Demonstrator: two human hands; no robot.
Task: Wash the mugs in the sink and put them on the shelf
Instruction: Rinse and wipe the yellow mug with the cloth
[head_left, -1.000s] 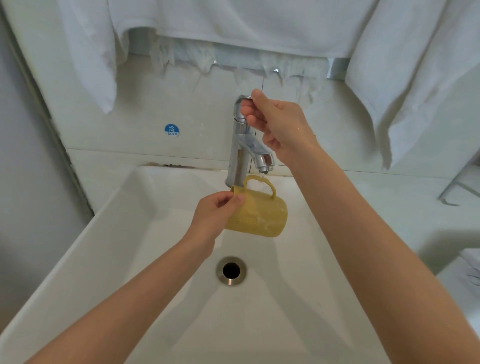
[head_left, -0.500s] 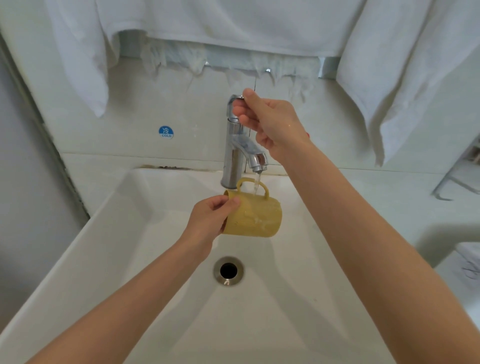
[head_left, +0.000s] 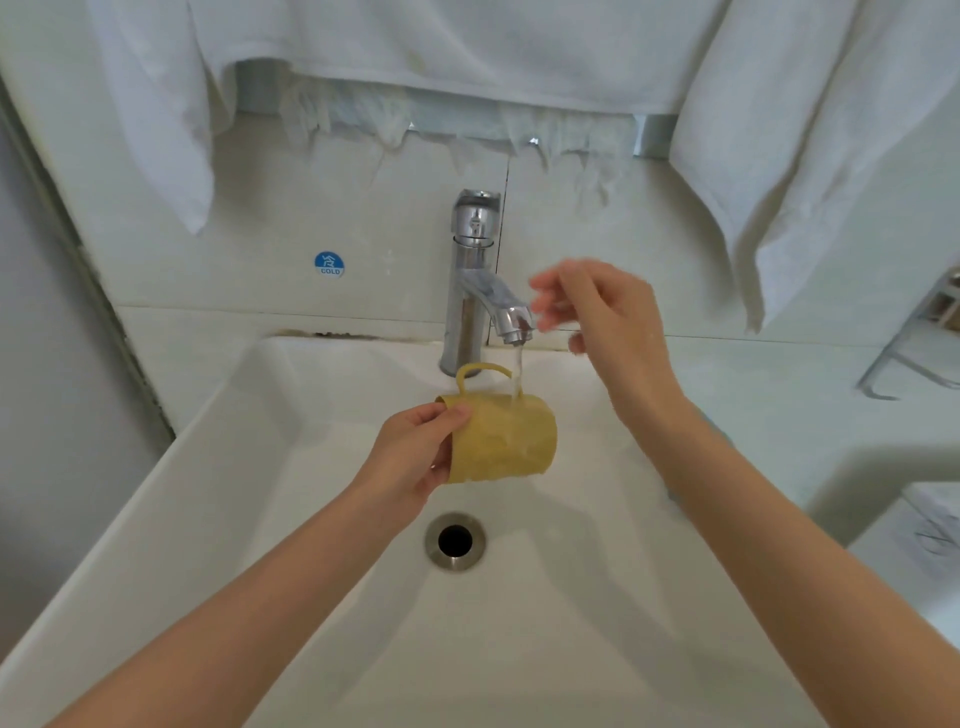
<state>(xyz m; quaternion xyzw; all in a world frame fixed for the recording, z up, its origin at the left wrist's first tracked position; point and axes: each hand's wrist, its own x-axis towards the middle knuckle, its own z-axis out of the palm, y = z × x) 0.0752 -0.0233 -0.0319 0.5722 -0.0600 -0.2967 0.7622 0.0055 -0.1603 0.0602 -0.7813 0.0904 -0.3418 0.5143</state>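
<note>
One yellow mug (head_left: 501, 441) is lying sideways under the tap (head_left: 475, 280), over the sink (head_left: 249, 467), so water is rinsing its wall. The left hand (head_left: 415, 457) is pinching its rim; the right hand (head_left: 602, 317), grip spread, is hovering beside the spout.

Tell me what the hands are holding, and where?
The left hand grips the yellow cylindrical mug by its rim end, thumb on top. The right hand holds nothing.
</note>
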